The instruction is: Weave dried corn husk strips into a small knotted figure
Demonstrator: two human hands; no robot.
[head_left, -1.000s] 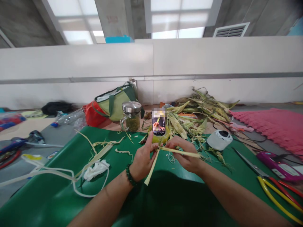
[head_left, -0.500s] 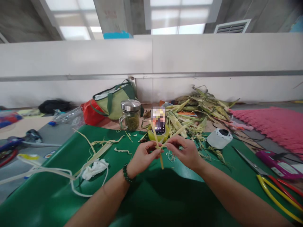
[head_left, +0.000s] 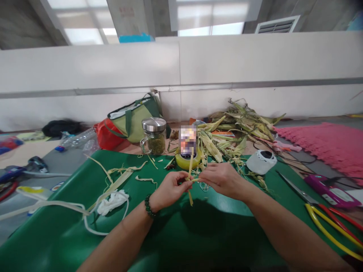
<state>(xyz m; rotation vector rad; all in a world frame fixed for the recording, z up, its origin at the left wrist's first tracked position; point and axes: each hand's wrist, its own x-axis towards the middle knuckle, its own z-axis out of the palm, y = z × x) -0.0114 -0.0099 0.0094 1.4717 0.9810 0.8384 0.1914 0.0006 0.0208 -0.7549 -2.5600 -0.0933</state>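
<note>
Pale yellow corn husk strips (head_left: 191, 163) cross between my hands, one running nearly upright and another sideways. My left hand (head_left: 173, 189), with a dark green bead bracelet (head_left: 149, 206) at the wrist, pinches them where they cross. From the right, the fingers of my right hand (head_left: 222, 179) are closed on the end of the sideways strip. Just beyond, a phone (head_left: 187, 141) leans upright on a yellow roll of tape (head_left: 188, 161); its screen is blurred. Thin pale thread (head_left: 204, 186) lies under my right hand.
A green mat (head_left: 113, 241) covers the work surface. Left lie loose husk strips (head_left: 121, 179), crumpled tissue (head_left: 113, 202) and a white cable (head_left: 85, 223). Behind stand a glass jar mug (head_left: 154, 138) and husk pile (head_left: 244, 121). Right are a white roll (head_left: 261, 162), scissors (head_left: 312, 202) and a purple device (head_left: 333, 190).
The sideways strip that pointed up to the right is now folded down and shorter. My right hand has turned over, its fingers closer together. The upright strip now leans slightly right.
</note>
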